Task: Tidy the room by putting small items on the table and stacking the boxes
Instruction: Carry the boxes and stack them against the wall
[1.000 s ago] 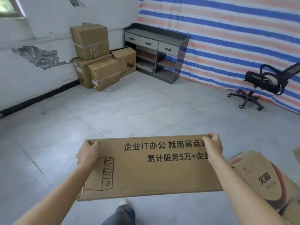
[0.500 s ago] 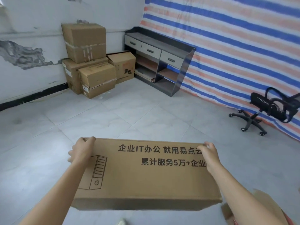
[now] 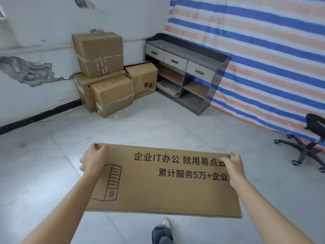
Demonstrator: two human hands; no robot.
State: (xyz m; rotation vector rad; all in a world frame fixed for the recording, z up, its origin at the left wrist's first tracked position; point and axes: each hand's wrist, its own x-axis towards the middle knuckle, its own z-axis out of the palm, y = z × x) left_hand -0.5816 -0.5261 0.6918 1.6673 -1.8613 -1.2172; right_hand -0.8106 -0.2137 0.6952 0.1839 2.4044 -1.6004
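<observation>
Both arms stretched forward, left hand point(image 3: 94, 160) gripping the far left corner of a flat cardboard box point(image 3: 163, 180), right hand point(image 3: 233, 167) gripping its far right corner, box held level above the floor point(image 3: 149, 127), stacked boxes point(image 3: 105, 73) in the room's far corner beside the bench point(image 3: 186, 67).

Bare forearms point(image 3: 70, 205), a grey-blue trouser leg point(image 3: 161, 234) and a whitish shoe point(image 3: 166, 222).

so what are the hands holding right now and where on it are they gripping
A long printed cardboard box: left hand grips its far left corner, right hand its far right corner.
</observation>
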